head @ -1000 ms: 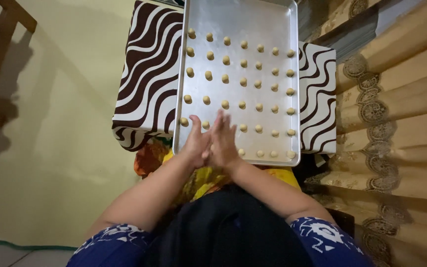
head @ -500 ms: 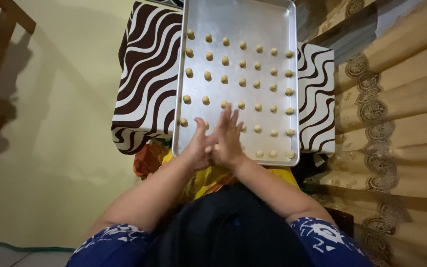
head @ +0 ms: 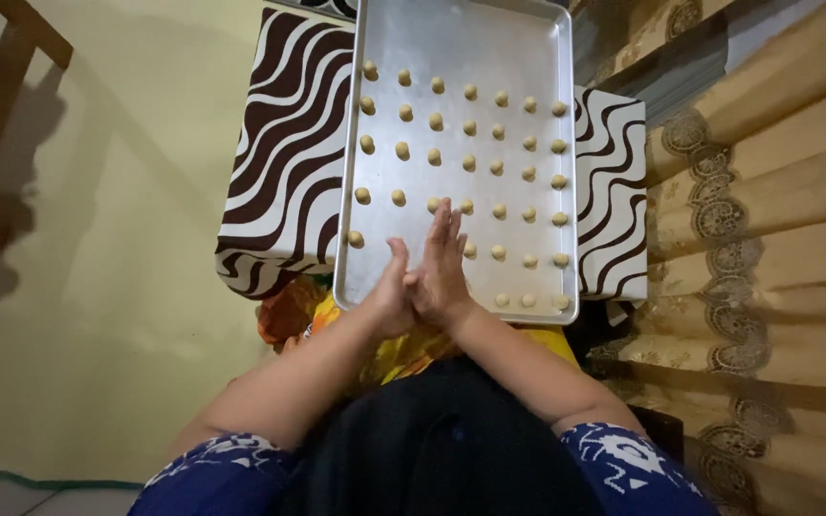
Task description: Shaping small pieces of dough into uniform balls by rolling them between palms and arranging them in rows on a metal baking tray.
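While a brown-and-white wavy-striped cloth (head: 279, 182) covers the stand at upper centre of the frame, a silver baking tray (head: 528, 38) lies on it with rows of small dough balls (head: 470, 127), and over its lower edge the left hand (head: 389, 296) and right hand (head: 440, 272) press palm to palm, fingers straight, anything between them hidden.

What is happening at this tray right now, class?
A person presses the left hand and right hand palm to palm over the near edge of a metal baking tray. Whatever lies between the palms is hidden. Small pale dough balls sit in rows on the tray, with its near left corner bare. The tray rests on a brown and white wavy-striped surface.
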